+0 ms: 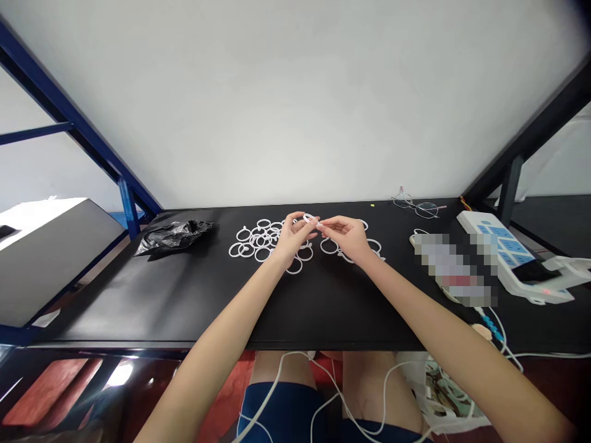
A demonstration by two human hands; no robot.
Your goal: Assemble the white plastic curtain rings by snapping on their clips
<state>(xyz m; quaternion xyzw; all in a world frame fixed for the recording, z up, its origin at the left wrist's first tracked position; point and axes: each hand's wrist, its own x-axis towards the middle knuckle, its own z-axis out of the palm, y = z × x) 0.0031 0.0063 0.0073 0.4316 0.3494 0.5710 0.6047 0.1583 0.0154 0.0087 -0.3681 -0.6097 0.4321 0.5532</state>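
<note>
My left hand [290, 239] and right hand [351, 237] meet just above the middle of the surface [184, 295]. Both pinch one white ring [310, 219] at the fingertips, the left on its near rim and the right on its 3 o'clock side. The ring is off the surface and clear of everything else.

The grip is thin, fingertips only on a slim, smooth hoop. I judge that a twist or squeeze could make it spring out and drop among the loose rings [256, 240] lying from 9 to 11 o'clock of my left hand, where I would lose track of it. More rings lie under and behind my right wrist, and a lowered forearm could sweep them away.

At 9 o'clock, well apart, lies a crumpled black bag [175, 235]. At 1 o'clock, near the back edge, are glasses [418, 207], which a rolling ring could reach. At 3 o'clock sit a power strip [508, 252] and cables [501, 332], so that side is crowded. The open room is at 6 to 8 o'clock, bare surface up to the near edge, with nothing there to stop a ring rolling off.
</note>
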